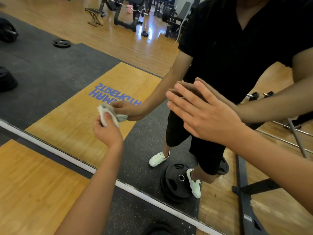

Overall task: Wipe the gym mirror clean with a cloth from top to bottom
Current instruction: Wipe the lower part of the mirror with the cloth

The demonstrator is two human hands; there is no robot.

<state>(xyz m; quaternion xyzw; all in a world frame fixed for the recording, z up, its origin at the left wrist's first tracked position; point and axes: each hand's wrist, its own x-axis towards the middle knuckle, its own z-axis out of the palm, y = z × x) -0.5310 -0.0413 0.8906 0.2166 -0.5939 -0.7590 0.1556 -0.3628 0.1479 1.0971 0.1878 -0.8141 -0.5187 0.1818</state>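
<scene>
Left hand: I am gripping the bunched white cloth, holding it against the mirror a little above its bottom edge. Right hand: I am laying it flat on the glass, fingers straight, apart from the cloth.

Single head-worn view, facing forward and down, close to mirror

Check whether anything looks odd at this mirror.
Nothing is spilled or broken. One oddity: the right hand rests flat and bare on the mirror while the left hand holds the cloth, likely leaving prints.
</scene>
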